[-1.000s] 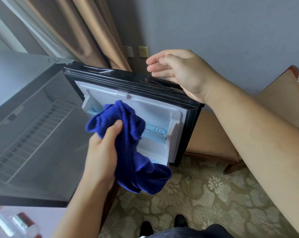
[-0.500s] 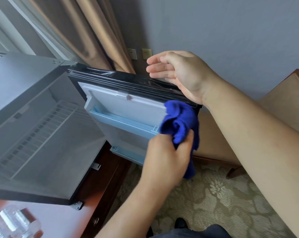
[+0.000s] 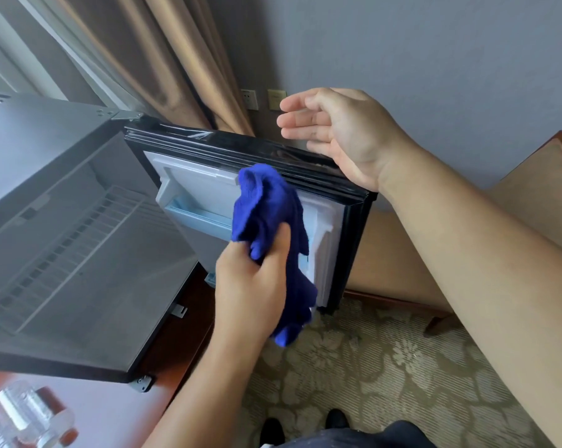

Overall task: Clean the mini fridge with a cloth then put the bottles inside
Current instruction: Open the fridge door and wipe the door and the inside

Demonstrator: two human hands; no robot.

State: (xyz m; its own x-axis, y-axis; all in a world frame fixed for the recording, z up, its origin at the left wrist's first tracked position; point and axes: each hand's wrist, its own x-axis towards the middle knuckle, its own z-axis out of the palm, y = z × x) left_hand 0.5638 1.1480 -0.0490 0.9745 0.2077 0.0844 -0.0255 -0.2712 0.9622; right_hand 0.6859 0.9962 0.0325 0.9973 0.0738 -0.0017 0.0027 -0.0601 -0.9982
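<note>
While the mini fridge (image 3: 47, 150) stands with its door (image 3: 192, 192) wide open, the left hand (image 3: 250, 286) has its grip clamped on the blue cloth (image 3: 266, 208), which is pressed to the door's white inner liner. The right hand (image 3: 341, 134) rests its heel on the door's top corner, grip apart, fingers relaxed. Clear bottles (image 3: 30, 418), blurred, sit on the reddish surface (image 3: 111, 412) outside the fridge.

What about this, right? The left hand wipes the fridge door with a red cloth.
No: the head view shows the cloth is blue, not red. The left hand does wipe the fridge door with it.
</note>
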